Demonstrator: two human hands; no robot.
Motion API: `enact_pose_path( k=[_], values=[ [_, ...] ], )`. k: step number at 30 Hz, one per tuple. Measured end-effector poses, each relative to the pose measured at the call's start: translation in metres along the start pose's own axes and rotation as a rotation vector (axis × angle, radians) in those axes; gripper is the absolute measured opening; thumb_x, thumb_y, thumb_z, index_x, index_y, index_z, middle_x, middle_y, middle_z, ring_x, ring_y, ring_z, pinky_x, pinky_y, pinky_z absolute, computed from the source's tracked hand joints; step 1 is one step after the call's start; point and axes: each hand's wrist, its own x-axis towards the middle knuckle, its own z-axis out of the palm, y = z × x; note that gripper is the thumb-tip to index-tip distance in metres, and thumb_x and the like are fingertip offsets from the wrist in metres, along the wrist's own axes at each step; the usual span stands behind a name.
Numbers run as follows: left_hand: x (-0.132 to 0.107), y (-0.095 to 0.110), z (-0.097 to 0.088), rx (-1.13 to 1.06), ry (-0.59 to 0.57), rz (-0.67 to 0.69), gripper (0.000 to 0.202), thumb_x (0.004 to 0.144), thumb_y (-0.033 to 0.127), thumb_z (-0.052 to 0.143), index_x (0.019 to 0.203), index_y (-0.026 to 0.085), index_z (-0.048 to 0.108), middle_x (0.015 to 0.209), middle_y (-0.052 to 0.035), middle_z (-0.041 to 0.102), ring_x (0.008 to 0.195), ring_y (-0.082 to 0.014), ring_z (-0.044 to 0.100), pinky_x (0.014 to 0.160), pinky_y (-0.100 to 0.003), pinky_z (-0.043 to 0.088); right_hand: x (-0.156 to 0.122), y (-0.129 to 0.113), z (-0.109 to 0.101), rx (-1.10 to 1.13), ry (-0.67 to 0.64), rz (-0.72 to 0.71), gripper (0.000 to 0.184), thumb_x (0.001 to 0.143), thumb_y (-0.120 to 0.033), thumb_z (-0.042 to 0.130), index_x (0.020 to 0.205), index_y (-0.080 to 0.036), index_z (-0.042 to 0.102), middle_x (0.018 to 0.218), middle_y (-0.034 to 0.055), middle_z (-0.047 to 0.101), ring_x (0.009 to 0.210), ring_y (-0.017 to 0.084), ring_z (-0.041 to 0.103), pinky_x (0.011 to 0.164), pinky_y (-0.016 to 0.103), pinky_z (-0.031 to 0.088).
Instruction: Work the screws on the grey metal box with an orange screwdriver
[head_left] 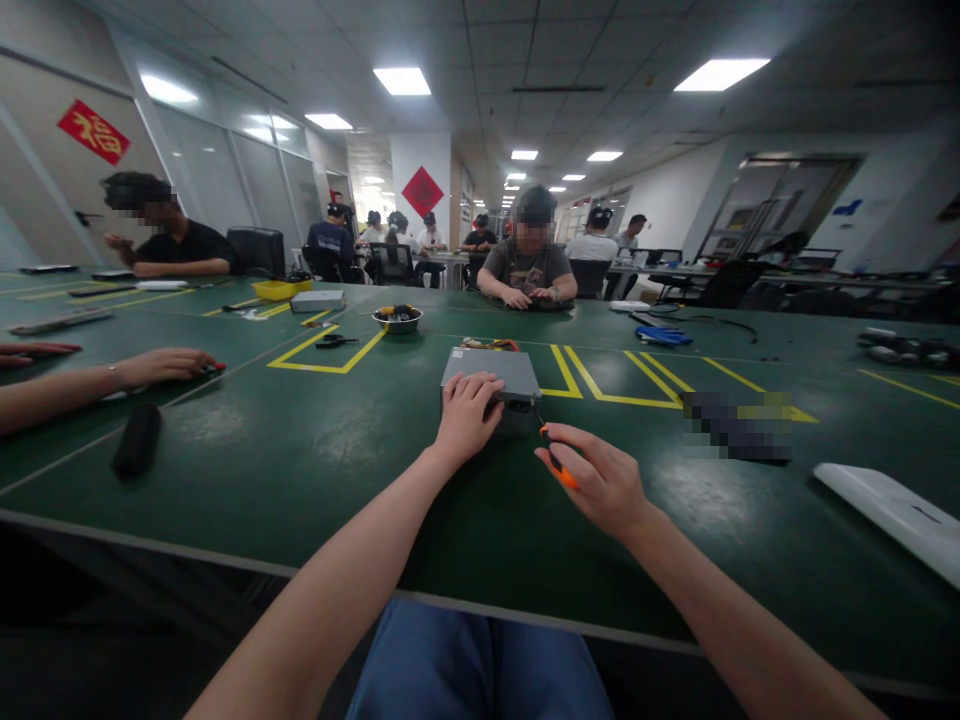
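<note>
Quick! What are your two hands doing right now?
Left hand: open, resting on the grey metal power supply.
Right hand: closed, holding an orange-handled screwdriver.

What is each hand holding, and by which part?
Right hand: an orange-handled screwdriver, by the handle. Left hand: nothing gripped, resting on a grey metal box.

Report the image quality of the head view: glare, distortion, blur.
Head view: the ceiling lights glare brightly; the green workbench shows pale reflections; wide-angle distortion makes the left wall lean; a pixelated blur hides something on the bench at right.
</note>
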Motion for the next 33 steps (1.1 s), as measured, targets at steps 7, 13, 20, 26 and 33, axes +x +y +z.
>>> enact_pose_path(
  k=[7, 13, 20, 26, 33],
  values=[
    [0.000, 0.000, -0.001, 0.009, -0.001, 0.002, 0.025, 0.083, 0.025, 0.049, 0.108, 0.027, 0.053, 0.118, -0.0012, 0.057, 0.115, -0.0169, 0.047, 0.105, -0.039, 0.024, -0.004, -0.001, 0.001, 0.144, -0.005, -0.049, 0.032, 0.078, -0.006, 0.057, 0.107, -0.019, 0.049, 0.115, 0.0102, 0.058, 0.107, 0.020, 0.057, 0.083, 0.034, 0.056],
    [-0.001, -0.001, 0.000, 0.013, 0.008, 0.000, 0.025, 0.083, 0.025, 0.050, 0.108, 0.027, 0.053, 0.118, -0.0010, 0.058, 0.115, -0.0168, 0.047, 0.105, -0.039, 0.024, 0.001, -0.008, 0.009, 0.227, -0.131, 0.020, 0.022, 0.081, -0.011, 0.054, 0.101, -0.021, 0.055, 0.109, 0.0059, 0.061, 0.105, 0.018, 0.058, 0.087, 0.032, 0.055],
    [-0.001, -0.001, 0.000, -0.003, 0.012, 0.001, 0.025, 0.083, 0.026, 0.050, 0.108, 0.027, 0.054, 0.117, -0.0010, 0.058, 0.114, -0.0171, 0.047, 0.105, -0.039, 0.024, 0.001, -0.008, 0.013, 0.259, -0.162, 0.096, 0.023, 0.084, -0.015, 0.051, 0.105, -0.023, 0.055, 0.110, 0.0046, 0.061, 0.103, 0.016, 0.059, 0.087, 0.031, 0.054],
    [0.000, 0.000, -0.001, 0.008, 0.001, -0.011, 0.025, 0.083, 0.026, 0.050, 0.107, 0.027, 0.054, 0.117, -0.0008, 0.058, 0.114, -0.0174, 0.047, 0.105, -0.039, 0.024, 0.006, -0.009, 0.013, 0.275, -0.166, 0.114, 0.026, 0.084, -0.016, 0.050, 0.108, -0.024, 0.055, 0.110, 0.0032, 0.062, 0.099, 0.017, 0.061, 0.086, 0.030, 0.055],
    [-0.001, -0.001, -0.001, -0.007, -0.004, -0.005, 0.024, 0.084, 0.026, 0.049, 0.108, 0.026, 0.053, 0.119, -0.0002, 0.057, 0.116, -0.0165, 0.046, 0.106, -0.038, 0.023, 0.005, -0.008, 0.013, 0.268, -0.173, 0.111, 0.024, 0.083, -0.012, 0.049, 0.104, -0.022, 0.055, 0.112, 0.0052, 0.059, 0.100, 0.016, 0.060, 0.087, 0.030, 0.054]
  ],
)
